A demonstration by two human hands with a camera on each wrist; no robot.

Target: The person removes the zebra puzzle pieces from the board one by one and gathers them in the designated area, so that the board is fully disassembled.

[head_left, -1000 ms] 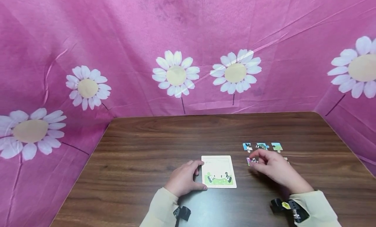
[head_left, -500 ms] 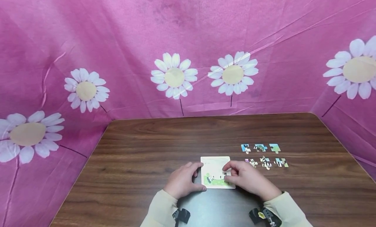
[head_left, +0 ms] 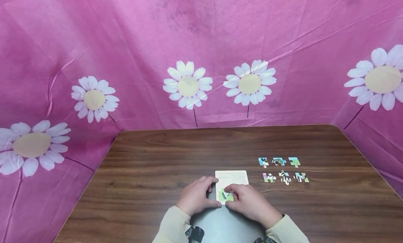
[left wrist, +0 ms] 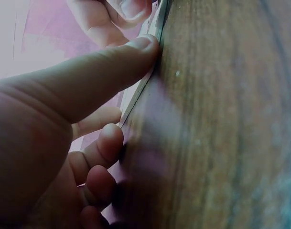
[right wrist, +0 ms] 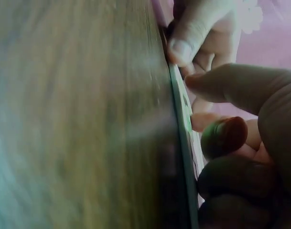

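Observation:
A small square puzzle board (head_left: 231, 173) with a white rim lies on the table. Its lower part carries a green picture with black-and-white feet. My left hand (head_left: 198, 195) touches the board's left side, index fingertip near the upper corner, thumb at the lower corner. Over the lower part is my right hand (head_left: 252, 202). Its thumb and index fingertips stand apart over a green puzzle piece (head_left: 226, 195) at the board's lower left; in the right wrist view a fingertip meets the green surface (right wrist: 188, 124). The right hand covers the board's lower right.
Right of the board, loose puzzle pieces lie in two rows of three: the far row includes a green-blue piece (head_left: 294, 161), the near row a striped piece (head_left: 284, 177). The wooden table (head_left: 176, 148) ends at a pink flowered cloth (head_left: 141, 61) behind.
My right hand has moved left from the loose pieces, across the board's right side, to its lower left part. The loose pieces stay on the table. My left hand remains at the board's left edge.

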